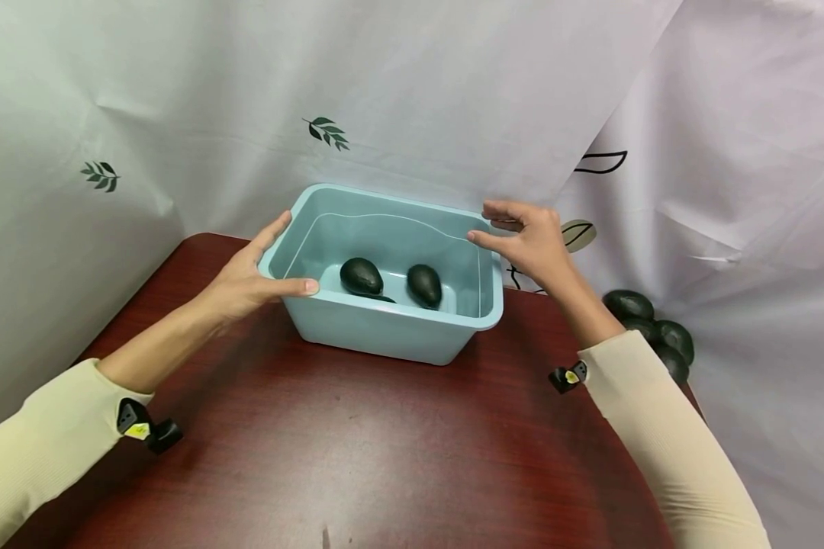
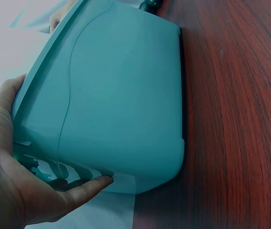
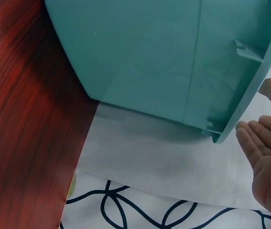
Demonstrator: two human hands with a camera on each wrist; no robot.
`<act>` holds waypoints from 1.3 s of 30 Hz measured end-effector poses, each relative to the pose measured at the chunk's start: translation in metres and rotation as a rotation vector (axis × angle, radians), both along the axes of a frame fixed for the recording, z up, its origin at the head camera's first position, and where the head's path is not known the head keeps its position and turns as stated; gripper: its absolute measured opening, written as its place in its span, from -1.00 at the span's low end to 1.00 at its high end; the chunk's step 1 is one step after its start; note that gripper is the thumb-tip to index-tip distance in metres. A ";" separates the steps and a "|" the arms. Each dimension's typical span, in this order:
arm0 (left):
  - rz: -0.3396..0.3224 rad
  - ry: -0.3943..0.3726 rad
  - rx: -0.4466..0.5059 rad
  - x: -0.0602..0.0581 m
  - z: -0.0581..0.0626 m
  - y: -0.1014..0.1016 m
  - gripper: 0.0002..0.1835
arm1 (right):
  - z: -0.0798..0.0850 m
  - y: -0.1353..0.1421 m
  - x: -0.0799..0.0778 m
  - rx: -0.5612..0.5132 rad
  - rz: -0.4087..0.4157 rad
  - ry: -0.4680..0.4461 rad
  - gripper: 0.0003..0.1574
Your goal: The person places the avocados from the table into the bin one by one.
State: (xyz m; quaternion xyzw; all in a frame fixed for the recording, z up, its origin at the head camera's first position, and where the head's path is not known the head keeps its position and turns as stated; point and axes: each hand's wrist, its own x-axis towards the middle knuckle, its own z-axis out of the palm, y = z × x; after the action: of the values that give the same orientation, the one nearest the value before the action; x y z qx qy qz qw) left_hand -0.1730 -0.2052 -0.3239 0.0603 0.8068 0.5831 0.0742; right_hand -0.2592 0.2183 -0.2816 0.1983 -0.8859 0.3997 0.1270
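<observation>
A light blue plastic bin (image 1: 384, 332) stands on the table by the back curtain. Two dark green avocados, one on the left (image 1: 361, 275) and one on the right (image 1: 424, 286), lie inside it; the front wall partly hides another dark shape. My left hand (image 1: 247, 274) grips the bin's left end, its thumb on the front rim and its fingers along the outer side. At the far right corner my right hand (image 1: 529, 236) hovers by the rim with fingers extended. In the right wrist view its thumb is close to the rim; contact is unclear.
Several more avocados (image 1: 648, 332) are piled at the right edge of the dark red wooden table (image 1: 357, 442). A pale curtain (image 1: 419, 91) with leaf prints hangs right behind the bin and along both sides.
</observation>
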 end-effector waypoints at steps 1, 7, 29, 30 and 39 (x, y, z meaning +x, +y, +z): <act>0.000 0.000 0.001 0.000 0.000 0.000 0.23 | 0.000 0.000 0.000 0.003 0.000 0.005 -0.19; -0.001 0.002 0.005 0.000 0.000 -0.001 0.23 | -0.002 0.005 0.000 -0.010 -0.014 0.011 -0.23; -0.007 -0.017 0.013 0.001 0.000 -0.001 0.23 | -0.009 0.033 0.008 -0.055 -0.042 0.031 -0.36; -0.008 -0.017 0.013 0.001 0.000 -0.001 0.23 | -0.009 0.034 0.009 -0.058 -0.043 0.030 -0.37; -0.004 0.009 -0.002 0.000 -0.001 0.000 0.22 | -0.014 0.051 0.016 -0.048 -0.070 0.051 -0.37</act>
State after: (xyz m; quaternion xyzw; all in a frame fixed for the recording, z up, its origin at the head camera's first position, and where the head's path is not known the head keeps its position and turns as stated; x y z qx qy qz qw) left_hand -0.1726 -0.2054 -0.3251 0.0643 0.8077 0.5817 0.0719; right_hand -0.2430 0.2695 -0.2953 0.1742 -0.8789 0.4109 0.1683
